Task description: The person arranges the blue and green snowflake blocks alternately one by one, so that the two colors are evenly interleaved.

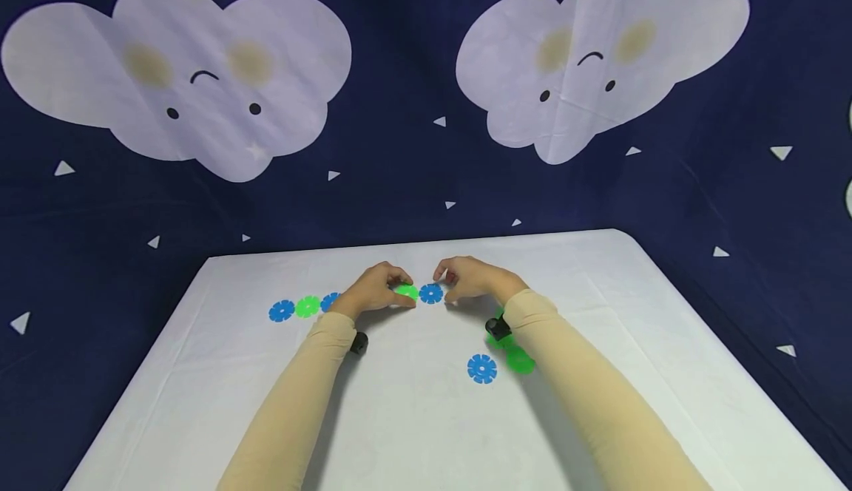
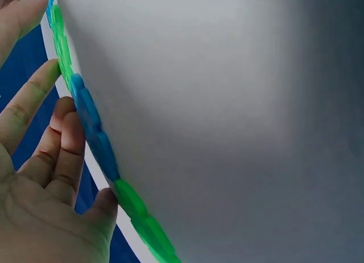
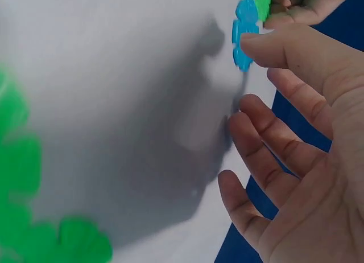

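Note:
Toothed plastic discs lie in a row of blue and green on the white table. My left hand (image 1: 376, 289) is at a green disc (image 1: 407, 293), its thumb and index finger at opposite edges. In the left wrist view the index fingertip touches that green disc (image 2: 61, 44); the other fingers lie along the blue disc (image 2: 94, 126) and another green disc (image 2: 145, 220). My right hand (image 1: 471, 278) is around the row's right-end blue disc (image 1: 431, 293). In the right wrist view its thumb overlaps that blue disc (image 3: 244, 32), while the other fingers are spread apart from it.
Left of my left hand the row shows a blue disc (image 1: 281, 310), a green disc (image 1: 308, 306) and a partly covered blue one. A loose blue disc (image 1: 482, 368) and several green discs (image 1: 520, 360) lie near my right forearm. Dark cloud-patterned fabric hangs behind the table (image 1: 399, 417).

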